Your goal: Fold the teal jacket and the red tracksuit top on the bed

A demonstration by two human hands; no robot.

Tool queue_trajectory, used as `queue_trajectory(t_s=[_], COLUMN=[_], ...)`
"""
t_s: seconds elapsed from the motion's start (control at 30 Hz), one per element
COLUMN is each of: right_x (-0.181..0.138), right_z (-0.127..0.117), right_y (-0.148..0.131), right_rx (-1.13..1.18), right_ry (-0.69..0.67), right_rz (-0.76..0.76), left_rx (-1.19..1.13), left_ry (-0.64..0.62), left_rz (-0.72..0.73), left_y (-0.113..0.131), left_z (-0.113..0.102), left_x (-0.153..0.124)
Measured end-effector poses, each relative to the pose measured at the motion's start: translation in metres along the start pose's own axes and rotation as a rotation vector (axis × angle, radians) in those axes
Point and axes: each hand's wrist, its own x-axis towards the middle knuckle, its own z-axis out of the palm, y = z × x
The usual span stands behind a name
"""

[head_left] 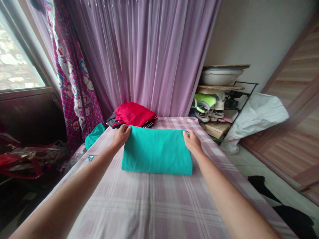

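Observation:
A folded teal cloth garment is in the middle of the head view, over a checked pink-and-white sheet. My left hand pinches its far left corner, thumb on top and fingers curled at the edge. At the far right corner, my right hand grips the garment the same way. The cloth's far edge is stretched straight between both hands, and its near edge rests at the sheet. Just beyond my left hand lies a pile of folded clothes with a red garment on top.
A phone lies near the sheet's left edge, with teal fabric beyond it. Purple curtains hang behind. To the right stand a shoe rack topped by a basin and a white bag. Dark cloth lies lower right.

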Motion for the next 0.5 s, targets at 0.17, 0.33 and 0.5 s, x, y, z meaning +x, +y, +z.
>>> queue_trajectory(t_s=[0.17, 0.33, 0.5], right_x=[0.008, -0.011, -0.012], right_z=[0.07, 0.1, 0.094], right_y=[0.016, 0.034, 0.026], right_rx=[-0.138, -0.241, -0.244], right_ry=[-0.22, -0.137, -0.114], right_rz=[0.029, -0.092, -0.162], left_rx=[0.006, 0.036, 0.107], left_ry=[-0.119, -0.123, -0.054], left_rz=[-0.077, -0.048, -0.002], left_y=[-0.025, -0.051, -0.058], left_z=[0.078, 0.111, 0.107], left_x=[0.019, -0.002, -0.005])
